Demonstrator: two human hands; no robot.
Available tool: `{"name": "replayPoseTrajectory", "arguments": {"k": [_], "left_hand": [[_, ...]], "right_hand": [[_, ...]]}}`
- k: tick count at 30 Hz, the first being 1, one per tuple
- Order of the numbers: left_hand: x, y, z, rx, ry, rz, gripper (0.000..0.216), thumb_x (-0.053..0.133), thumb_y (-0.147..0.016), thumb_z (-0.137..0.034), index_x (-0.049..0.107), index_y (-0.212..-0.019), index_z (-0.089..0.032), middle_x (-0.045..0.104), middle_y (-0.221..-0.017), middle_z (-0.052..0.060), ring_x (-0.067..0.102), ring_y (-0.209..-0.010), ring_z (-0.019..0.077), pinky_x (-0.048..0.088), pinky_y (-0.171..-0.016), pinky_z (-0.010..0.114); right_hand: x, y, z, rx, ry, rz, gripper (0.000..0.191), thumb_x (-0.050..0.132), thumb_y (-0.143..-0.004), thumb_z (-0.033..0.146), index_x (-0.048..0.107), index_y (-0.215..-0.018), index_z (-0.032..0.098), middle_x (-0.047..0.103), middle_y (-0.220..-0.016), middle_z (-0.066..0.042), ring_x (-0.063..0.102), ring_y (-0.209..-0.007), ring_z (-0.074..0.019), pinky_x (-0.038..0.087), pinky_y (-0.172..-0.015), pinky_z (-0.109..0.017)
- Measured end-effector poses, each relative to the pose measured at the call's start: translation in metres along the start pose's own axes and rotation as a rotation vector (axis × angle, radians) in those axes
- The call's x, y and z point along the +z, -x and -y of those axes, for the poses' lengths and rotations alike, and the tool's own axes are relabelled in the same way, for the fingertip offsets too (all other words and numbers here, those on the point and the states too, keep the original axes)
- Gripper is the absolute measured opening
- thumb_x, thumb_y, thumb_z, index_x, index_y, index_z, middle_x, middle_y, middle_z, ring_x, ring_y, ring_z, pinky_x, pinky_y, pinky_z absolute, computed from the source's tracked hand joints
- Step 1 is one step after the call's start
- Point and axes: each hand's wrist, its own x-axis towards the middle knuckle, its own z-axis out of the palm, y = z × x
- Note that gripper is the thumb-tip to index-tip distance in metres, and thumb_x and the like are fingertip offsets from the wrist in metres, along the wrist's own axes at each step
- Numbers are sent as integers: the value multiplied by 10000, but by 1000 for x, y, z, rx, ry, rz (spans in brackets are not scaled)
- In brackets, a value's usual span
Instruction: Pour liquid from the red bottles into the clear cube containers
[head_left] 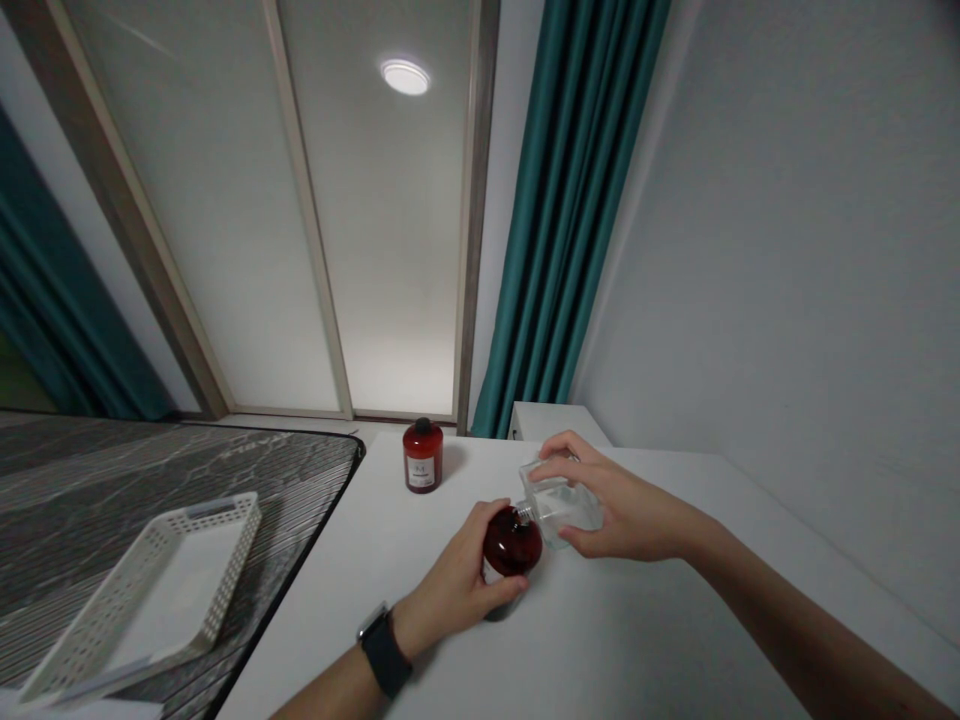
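Observation:
My left hand [480,575] is wrapped round a dark red glass bottle [513,545], whose round shoulder and part of a pale label show between thumb and fingers. My right hand [600,500] grips a clear square glass bottle [559,508], tilted so that its threaded neck points left and down at the mouth of the red bottle. The two necks meet or nearly meet; whether liquid flows is too small to tell. Farther back on the white table [337,600] stands another red bottle [424,465] with a black stopper and a white label, upright and apart from both hands.
Left of the table, a white perforated plastic basket [225,600] lies on a grey patterned bed-like surface [315,470] with a black edge. A small white cabinet [562,420] stands behind the table. Teal curtains [570,220] and frosted sliding doors [390,250] are at the back, a wall [810,250] on the right.

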Motion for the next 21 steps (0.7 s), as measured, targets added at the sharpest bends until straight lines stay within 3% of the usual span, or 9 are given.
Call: {"name": "replayPoseTrajectory", "arguments": {"k": [21], "left_hand": [[1,-1,-3,-4,7,-7,727,724,-810,-280,345,-1426,-209,492,-1360,131,498,-1246,308,386,-1090,481]], "right_hand": [[-1,-1,4,-37,-6,-28,529,582,-657,77,525,-1153,252,453,-1261,-74,496,-1186,-248,438,-1039,-410]]}}
